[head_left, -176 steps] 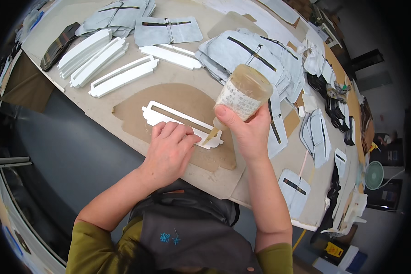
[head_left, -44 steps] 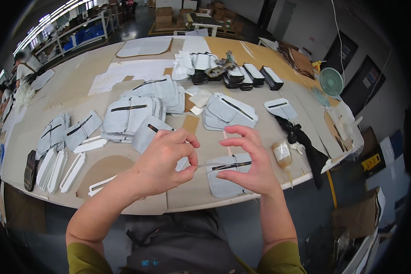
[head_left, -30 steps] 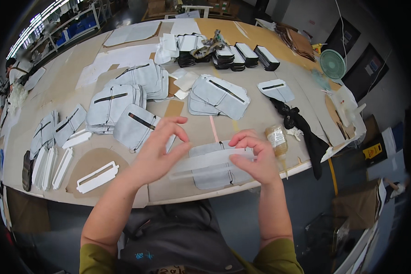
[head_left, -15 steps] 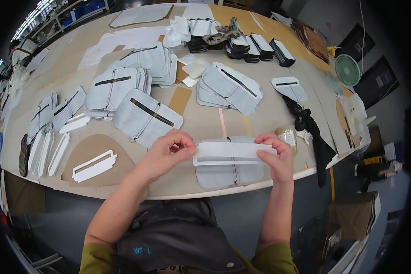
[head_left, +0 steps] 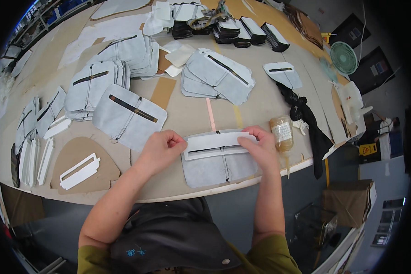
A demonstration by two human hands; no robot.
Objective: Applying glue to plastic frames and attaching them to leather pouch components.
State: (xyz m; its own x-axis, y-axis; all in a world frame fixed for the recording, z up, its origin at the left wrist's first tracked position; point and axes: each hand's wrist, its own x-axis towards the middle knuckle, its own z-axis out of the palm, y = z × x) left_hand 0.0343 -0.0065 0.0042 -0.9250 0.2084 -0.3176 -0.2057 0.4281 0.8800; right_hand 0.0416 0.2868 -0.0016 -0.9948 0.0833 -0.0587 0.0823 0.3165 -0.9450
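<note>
A grey fabric panel [head_left: 214,169] with a dark slit lies at the table's near edge. Over its upper part lies a white slotted frame piece [head_left: 219,142]. My left hand [head_left: 162,148] pinches the frame's left end. My right hand [head_left: 260,146] presses its right end down with the fingertips. A plastic jar of tan glue [head_left: 282,133] stands just right of my right hand. A second white frame piece [head_left: 79,171] rests on a brown cardboard sheet [head_left: 100,176] to the left.
Stacks of grey panels [head_left: 132,116] [head_left: 219,77] cover the table's middle. More white frames [head_left: 36,160] lie at the left edge. Black fabric [head_left: 306,118] hangs off the right edge. Dark folded stacks [head_left: 242,29] sit at the back. A green fan [head_left: 344,57] stands at far right.
Glue work on the brown sheet at left gave way to this. Both hands carried the white frame down onto the grey panel at the near edge. The jar now stands at right.
</note>
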